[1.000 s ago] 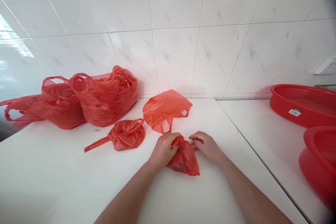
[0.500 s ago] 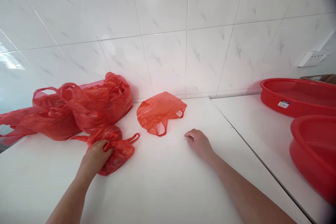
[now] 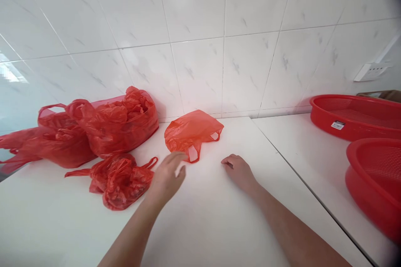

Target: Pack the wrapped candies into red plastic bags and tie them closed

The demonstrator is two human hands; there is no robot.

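Bag at ctr — L hand by it, fingers loose; R hand nr, fingers curled in.

left fingers: blurred | red baskets: right-edge cut | label: print illegible

No legible text from where I'm watching. One white sticker on the outer wall of the farther red basket: dark marks, possibly print or a barcode, too small for me to read.
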